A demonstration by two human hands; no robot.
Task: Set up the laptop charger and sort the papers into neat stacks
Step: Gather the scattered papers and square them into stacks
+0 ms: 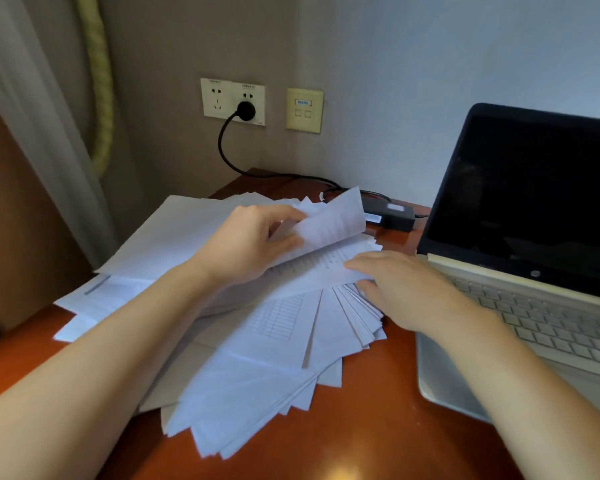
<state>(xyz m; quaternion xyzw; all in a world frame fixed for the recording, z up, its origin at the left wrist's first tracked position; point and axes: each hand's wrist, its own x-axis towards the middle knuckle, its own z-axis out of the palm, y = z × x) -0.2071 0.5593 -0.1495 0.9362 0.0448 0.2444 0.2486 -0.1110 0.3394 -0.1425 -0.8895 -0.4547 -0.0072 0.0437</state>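
A messy fan of white papers (257, 358) covers the left and middle of the wooden desk (378, 427). My left hand (246, 244) grips a small bundle of sheets (329, 223) and lifts their edge up off the pile. My right hand (399, 289) lies flat on the fanned papers' right side, fingers straight, pressing them down. The black charger brick (392, 216) lies behind the papers, its black plug (246, 110) seated in the wall socket (232, 102). The open laptop (534, 237) stands at the right with a dark screen.
A grey curtain (39, 116) with a yellow-green rope tie hangs at the left. A beige network wall plate (304, 110) sits right of the socket. The charger cable (229, 161) runs down the wall onto the desk's back corner.
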